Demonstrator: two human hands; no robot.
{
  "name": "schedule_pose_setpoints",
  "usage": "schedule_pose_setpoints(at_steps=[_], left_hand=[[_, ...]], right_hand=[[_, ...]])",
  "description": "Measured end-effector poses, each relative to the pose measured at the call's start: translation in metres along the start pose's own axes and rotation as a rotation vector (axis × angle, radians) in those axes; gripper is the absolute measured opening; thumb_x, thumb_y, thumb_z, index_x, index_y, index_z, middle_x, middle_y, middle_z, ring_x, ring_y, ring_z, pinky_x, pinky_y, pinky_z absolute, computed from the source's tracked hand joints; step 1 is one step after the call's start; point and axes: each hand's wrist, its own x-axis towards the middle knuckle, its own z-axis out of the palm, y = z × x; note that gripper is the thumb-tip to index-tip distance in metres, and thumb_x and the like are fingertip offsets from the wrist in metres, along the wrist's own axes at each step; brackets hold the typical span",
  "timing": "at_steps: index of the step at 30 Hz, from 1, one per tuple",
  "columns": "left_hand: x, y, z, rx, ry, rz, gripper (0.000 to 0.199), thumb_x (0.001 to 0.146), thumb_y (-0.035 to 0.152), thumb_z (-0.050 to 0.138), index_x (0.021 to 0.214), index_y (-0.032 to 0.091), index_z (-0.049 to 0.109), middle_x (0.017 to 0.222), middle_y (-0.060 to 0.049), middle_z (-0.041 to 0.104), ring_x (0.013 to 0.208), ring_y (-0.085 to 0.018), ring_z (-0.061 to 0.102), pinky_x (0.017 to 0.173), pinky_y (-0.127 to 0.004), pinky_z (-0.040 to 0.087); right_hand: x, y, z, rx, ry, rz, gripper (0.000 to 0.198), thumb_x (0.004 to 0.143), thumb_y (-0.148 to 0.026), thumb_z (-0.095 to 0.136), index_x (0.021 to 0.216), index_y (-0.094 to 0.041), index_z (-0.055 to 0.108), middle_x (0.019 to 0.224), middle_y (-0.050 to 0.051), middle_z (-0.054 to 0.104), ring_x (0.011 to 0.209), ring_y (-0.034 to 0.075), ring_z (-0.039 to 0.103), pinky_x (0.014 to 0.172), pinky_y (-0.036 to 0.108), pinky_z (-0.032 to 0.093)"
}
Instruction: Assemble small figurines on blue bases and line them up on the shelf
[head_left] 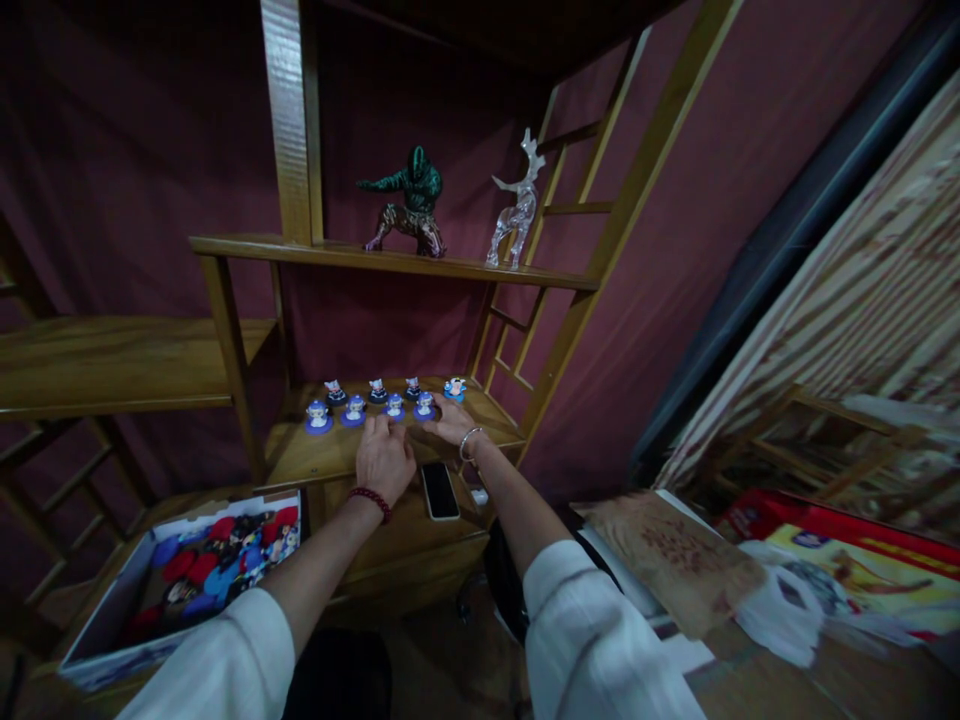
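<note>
While left hand (385,462) crosses shelf (300,458) front edge, right hand (454,424) at rightmost purple-based figurine (424,404), open shelf rightward; fingers' grip, both: cannot tell.

My feed comes through dim, darkest along the top, with pale glare on the wooden post (286,125) at upper left, wide-angle stretching toward the edges, and softly smeared detail.

Glossy wooden post (285,120); smooth plastic-looking figurines (318,414); glassy deer (514,217).

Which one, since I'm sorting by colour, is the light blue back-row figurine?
The rightmost figurine, just beyond the right hand; the other three in that row have dark bases.
</note>
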Motion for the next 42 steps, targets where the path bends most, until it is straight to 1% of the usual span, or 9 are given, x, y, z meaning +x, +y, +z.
schedule_pose_setpoints(at_steps=[3,6,9,12,18,26,30,37,42], left_hand=[[0.000,0.001,0.000,0.012,0.018,-0.037,0.035,0.077,0.021,0.040,0.109,0.019,0.054,0.113,-0.011,0.045,0.106,-0.025,0.037,0.092,-0.039,0.032],[0.003,0.001,0.002,0.024,0.014,-0.032,0.038,0.078,0.027,0.040,0.114,0.022,0.052,0.122,-0.010,0.041,0.113,-0.027,0.032,0.094,-0.040,0.029],[0.007,0.001,0.007,0.037,-0.021,-0.033,0.040,0.078,0.030,0.040,0.116,0.024,0.050,0.127,-0.009,0.038,0.119,-0.030,0.026,0.095,-0.042,0.028],[0.011,0.001,0.010,0.047,-0.079,-0.053,0.042,0.078,0.034,0.040,0.118,0.025,0.049,0.128,-0.010,0.039,0.120,-0.031,0.026,0.093,-0.045,0.027],[0.018,0.001,0.011,0.074,-0.129,-0.067,0.040,0.077,0.038,0.039,0.115,0.028,0.051,0.124,-0.008,0.045,0.118,-0.030,0.030,0.092,-0.047,0.025],[0.022,0.001,0.012,0.080,-0.119,-0.085,0.034,0.078,0.038,0.038,0.104,0.027,0.057,0.115,-0.009,0.050,0.111,-0.030,0.036,0.087,-0.046,0.029],[0.021,0.001,0.011,0.086,-0.108,-0.071,0.035,0.079,0.037,0.036,0.105,0.025,0.056,0.110,-0.011,0.050,0.107,-0.029,0.038,0.086,-0.045,0.029],[0.019,0.000,0.008,0.114,-0.109,-0.071,0.037,0.079,0.037,0.036,0.110,0.025,0.054,0.104,-0.011,0.051,0.102,-0.028,0.040,0.084,-0.042,0.030],[0.017,0.001,0.008,0.118,-0.123,-0.074,0.036,0.080,0.036,0.035,0.106,0.024,0.056,0.104,-0.010,0.050,0.102,-0.026,0.038,0.085,-0.040,0.028]], right_hand=[[0.001,0.004,0.002,0.028,0.001,-0.014,0.056,0.060,-0.027,0.065,0.113,-0.021,0.050,0.099,0.004,0.061,0.095,0.021,0.054,0.085,0.033,0.041],[0.004,0.010,0.005,0.075,0.009,-0.028,0.058,0.060,-0.027,0.065,0.116,-0.022,0.047,0.103,0.003,0.060,0.098,0.019,0.053,0.088,0.033,0.040],[0.006,0.016,0.008,0.103,0.011,-0.029,0.057,0.062,-0.029,0.064,0.116,-0.022,0.047,0.106,0.003,0.059,0.099,0.018,0.053,0.089,0.033,0.040],[0.008,0.019,0.011,0.141,0.013,-0.028,0.054,0.064,-0.030,0.063,0.116,-0.022,0.047,0.108,0.003,0.059,0.102,0.018,0.053,0.090,0.033,0.040],[0.010,0.024,0.016,0.230,0.016,-0.023,0.054,0.065,-0.029,0.064,0.116,-0.023,0.047,0.109,0.003,0.059,0.102,0.017,0.054,0.091,0.034,0.040],[0.009,0.022,0.014,0.239,0.020,-0.034,0.053,0.065,-0.027,0.065,0.114,-0.023,0.048,0.108,0.004,0.059,0.102,0.016,0.055,0.090,0.033,0.041],[0.009,0.022,0.014,0.236,0.024,-0.026,0.055,0.066,-0.029,0.065,0.117,-0.023,0.045,0.107,0.003,0.060,0.101,0.016,0.055,0.089,0.032,0.042],[0.009,0.024,0.015,0.232,0.018,-0.020,0.055,0.065,-0.028,0.065,0.117,-0.023,0.045,0.106,0.003,0.061,0.100,0.016,0.055,0.089,0.031,0.042],[0.009,0.023,0.017,0.254,0.041,-0.002,0.052,0.065,-0.024,0.065,0.114,-0.023,0.048,0.103,0.003,0.062,0.097,0.016,0.057,0.088,0.032,0.043]])
